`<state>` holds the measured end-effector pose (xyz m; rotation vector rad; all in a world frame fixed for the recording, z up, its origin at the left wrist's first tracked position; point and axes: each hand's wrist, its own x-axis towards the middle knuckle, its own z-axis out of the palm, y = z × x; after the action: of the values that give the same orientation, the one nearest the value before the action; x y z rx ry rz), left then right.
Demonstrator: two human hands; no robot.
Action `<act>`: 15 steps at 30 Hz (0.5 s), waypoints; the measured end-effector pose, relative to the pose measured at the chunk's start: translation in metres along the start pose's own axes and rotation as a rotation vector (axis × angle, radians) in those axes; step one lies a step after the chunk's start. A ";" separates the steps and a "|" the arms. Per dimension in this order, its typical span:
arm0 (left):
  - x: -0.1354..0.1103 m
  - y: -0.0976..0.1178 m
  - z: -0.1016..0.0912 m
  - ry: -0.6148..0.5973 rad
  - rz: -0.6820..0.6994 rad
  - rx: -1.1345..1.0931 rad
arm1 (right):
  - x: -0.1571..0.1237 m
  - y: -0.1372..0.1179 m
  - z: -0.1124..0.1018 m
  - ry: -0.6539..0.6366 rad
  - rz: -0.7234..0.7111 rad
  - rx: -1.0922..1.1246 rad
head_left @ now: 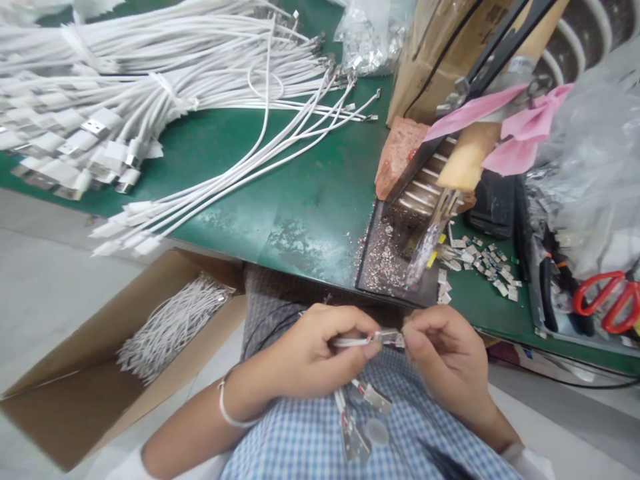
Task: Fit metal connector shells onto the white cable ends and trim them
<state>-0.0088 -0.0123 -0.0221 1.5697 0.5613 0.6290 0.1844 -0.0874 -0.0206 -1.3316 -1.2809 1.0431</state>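
My left hand (313,353) pinches the end of a thin white cable (350,342) over my lap. My right hand (445,353) pinches a small metal connector shell (393,338) at that cable's tip, fingertips of both hands nearly touching. Two more cable ends with metal shells (367,397) hang below my left hand over my blue checked shirt. Bundles of white USB cables (125,100) lie on the green table (310,193) at the upper left.
An open cardboard box (75,387) with white cables stands at the lower left. A soldering fixture with a dark tray (395,260) sits ahead, loose metal shells (480,260) beside it. Red-handled scissors (607,300) and pliers lie at the right.
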 end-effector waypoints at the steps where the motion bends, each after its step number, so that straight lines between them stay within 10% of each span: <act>1: 0.000 0.000 0.000 0.002 -0.019 -0.009 | 0.000 0.000 0.000 0.001 0.003 -0.004; 15: 0.003 0.000 0.004 0.138 0.071 0.026 | 0.004 -0.001 0.010 0.036 -0.040 0.107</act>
<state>-0.0035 -0.0129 -0.0224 1.5837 0.6209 0.7915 0.1752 -0.0829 -0.0214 -1.2332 -1.2037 1.0408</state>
